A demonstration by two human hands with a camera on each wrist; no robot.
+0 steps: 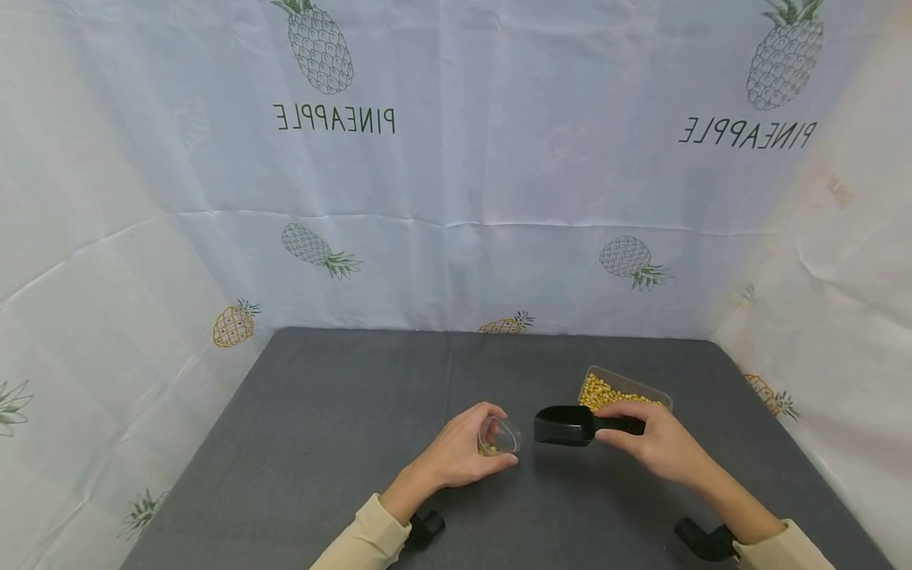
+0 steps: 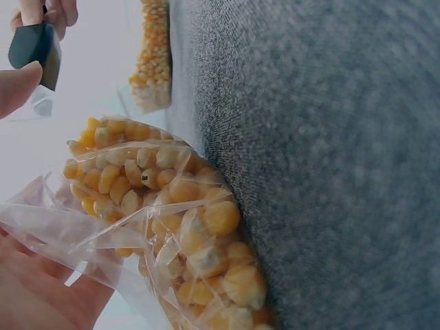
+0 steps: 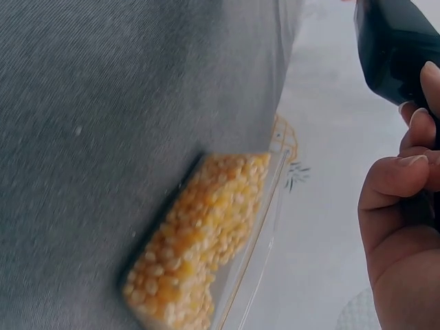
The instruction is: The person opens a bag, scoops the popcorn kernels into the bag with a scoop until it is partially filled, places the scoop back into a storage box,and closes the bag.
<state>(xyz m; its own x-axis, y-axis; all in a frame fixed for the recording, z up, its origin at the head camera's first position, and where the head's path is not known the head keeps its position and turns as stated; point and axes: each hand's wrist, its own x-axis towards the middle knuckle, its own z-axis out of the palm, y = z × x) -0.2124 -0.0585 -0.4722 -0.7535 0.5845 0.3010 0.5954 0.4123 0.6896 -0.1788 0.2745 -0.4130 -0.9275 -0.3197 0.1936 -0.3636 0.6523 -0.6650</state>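
A clear plastic bag (image 2: 185, 213) with corn kernels in its lower part stands on the dark table. My left hand (image 1: 466, 445) holds it by its mouth, thumb and fingers spread around the opening. In my right hand (image 1: 659, 440) is a black scoop (image 1: 566, 426), gripped by its handle and raised over the table. The scoop's front end points left toward the bag's mouth, with a small gap between them. Behind the right hand lies a clear plastic container (image 3: 244, 275) of yellow corn kernels (image 3: 199, 240), partly hidden by the hand in the head view.
The dark grey cloth (image 1: 342, 412) covers the table. A white curtain with pineapple prints (image 1: 321, 55) hangs behind it and on both sides. Black wrist devices (image 1: 705, 540) sit below each hand.
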